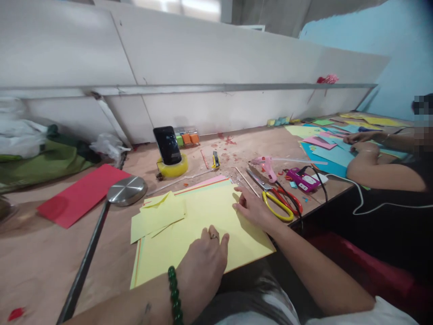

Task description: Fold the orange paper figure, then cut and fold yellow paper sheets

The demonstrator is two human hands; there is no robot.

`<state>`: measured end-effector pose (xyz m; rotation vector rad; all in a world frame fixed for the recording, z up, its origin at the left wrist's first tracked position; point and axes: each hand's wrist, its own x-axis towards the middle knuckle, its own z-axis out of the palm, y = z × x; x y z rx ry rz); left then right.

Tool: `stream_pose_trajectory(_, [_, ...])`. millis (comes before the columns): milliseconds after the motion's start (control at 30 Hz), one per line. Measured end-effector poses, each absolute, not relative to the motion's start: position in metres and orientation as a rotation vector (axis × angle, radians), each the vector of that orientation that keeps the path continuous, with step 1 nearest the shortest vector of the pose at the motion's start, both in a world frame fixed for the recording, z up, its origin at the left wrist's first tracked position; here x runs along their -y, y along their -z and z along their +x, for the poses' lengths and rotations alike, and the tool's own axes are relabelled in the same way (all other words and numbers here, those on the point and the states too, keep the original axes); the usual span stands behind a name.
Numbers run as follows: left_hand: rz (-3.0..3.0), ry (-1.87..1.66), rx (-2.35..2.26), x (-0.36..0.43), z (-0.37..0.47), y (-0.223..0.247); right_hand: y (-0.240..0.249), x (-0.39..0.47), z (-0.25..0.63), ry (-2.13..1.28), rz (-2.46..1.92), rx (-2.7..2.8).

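Note:
A stack of pale yellow paper [203, 205] lies before me at the table's front edge, with orange, green and pink sheets showing at its borders. My left hand [204, 257], wearing a ring and a green bead bracelet, rests on the near part of the top sheet, fingers bent and thumb apart. Over the right side of the stack is my right hand [252, 206], its fingers apart and holding nothing. Smaller yellow pieces [158, 219] lie on the left of the stack. Beside my right hand are scissors [279, 203] with red and yellow handles and a thin stick [246, 180].
Right of centre lie a pink glue gun [265, 167] and a purple power strip [302, 179] with cables. A phone [167, 144] leans in a tape roll [174, 167] near a yellow cutter [215, 160]. Left are red paper [81, 196] and a metal stand [126, 190]. Another person's arm [382, 171] is at right.

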<state>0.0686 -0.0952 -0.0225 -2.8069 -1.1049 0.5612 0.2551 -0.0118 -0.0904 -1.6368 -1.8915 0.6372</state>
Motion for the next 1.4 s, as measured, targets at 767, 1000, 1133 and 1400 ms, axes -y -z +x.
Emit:
stream_pose_trajectory(767, [-2.474, 0.124, 0.985, 0.152, 0.025, 0.094, 0.077, 0.007, 0.259, -0.561, -1.714, 2.076])
stream_pose_trajectory(1000, [-2.53, 0.167, 1.1, 0.151, 0.033, 0.098, 0.053, 0.011, 0.246, -0.404, -1.696, 2.248])
stream_pose_trajectory(1133, [-2.617, 0.089, 1.052, 0.143, 0.03, 0.096, 0.043, 0.016, 0.227, -0.457, -1.599, 2.397])
stream_pose_trajectory(1400, [-2.739, 0.011, 0.981, 0.137, 0.022, 0.077, 0.043, -0.003, 0.237, -0.705, -1.544, 2.555])
